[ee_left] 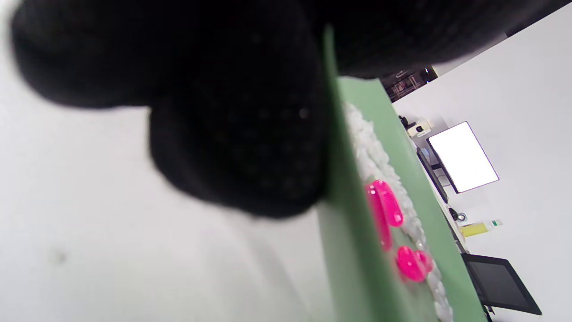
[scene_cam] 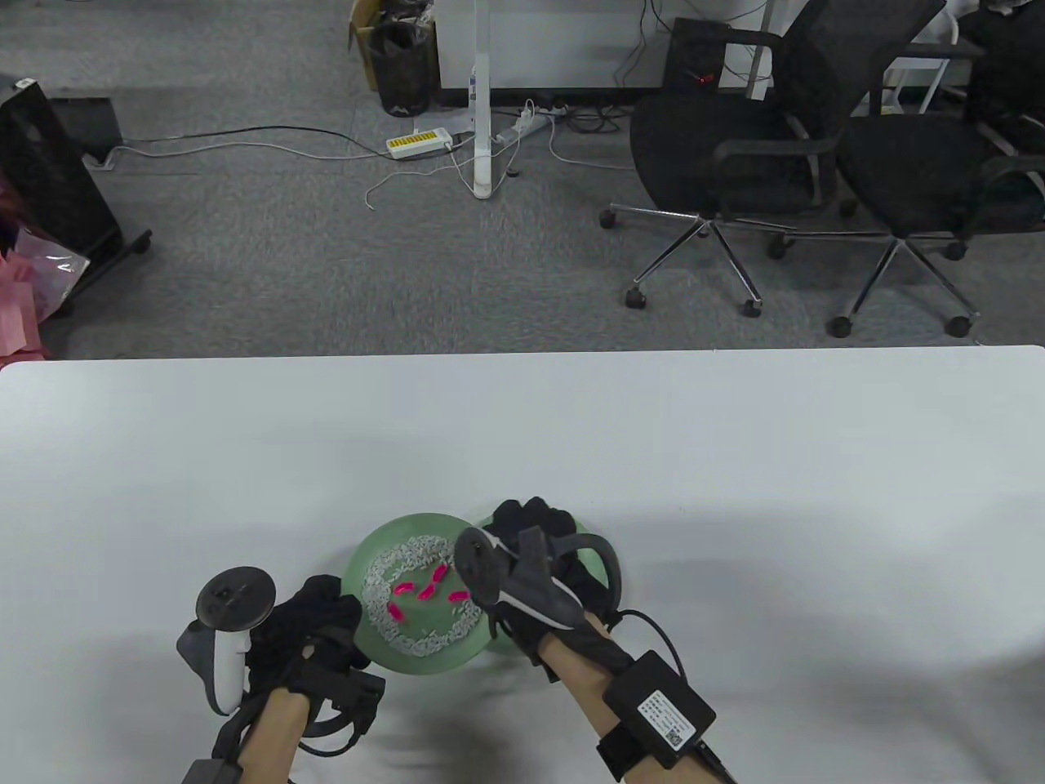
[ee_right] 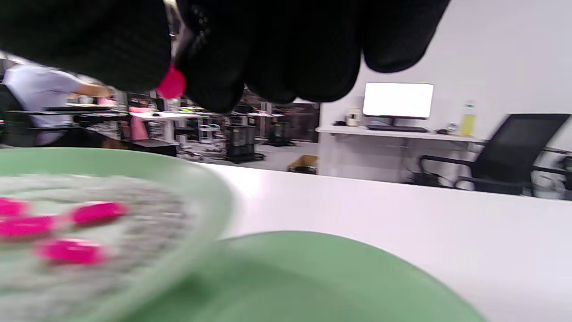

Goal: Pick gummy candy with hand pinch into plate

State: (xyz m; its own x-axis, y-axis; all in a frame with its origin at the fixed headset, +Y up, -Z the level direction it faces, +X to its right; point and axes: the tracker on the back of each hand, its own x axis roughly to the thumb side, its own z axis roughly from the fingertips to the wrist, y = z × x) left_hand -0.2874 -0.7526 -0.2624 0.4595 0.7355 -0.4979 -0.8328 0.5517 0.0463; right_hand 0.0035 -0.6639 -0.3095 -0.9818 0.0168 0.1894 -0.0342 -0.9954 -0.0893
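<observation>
A green plate [scene_cam: 363, 563] with a ring of white grains holds several pink gummy candies [scene_cam: 426, 592]. A second green plate [scene_cam: 589, 535] lies just right of it, mostly hidden under my right hand [scene_cam: 531, 523]. In the right wrist view my right hand [ee_right: 172, 85] pinches a pink gummy candy [ee_right: 171, 84] above the second plate [ee_right: 286, 277], beside the first plate [ee_right: 214, 197]. My left hand [scene_cam: 322, 608] rests against the first plate's left rim [ee_left: 333, 179]; its fingers [ee_left: 241, 147] are curled. Pink candies [ee_left: 389, 208] show in the left wrist view.
The white table [scene_cam: 735, 457] stretches wide around the plates. Office chairs [scene_cam: 735, 155] and cables stand on the floor beyond the far edge.
</observation>
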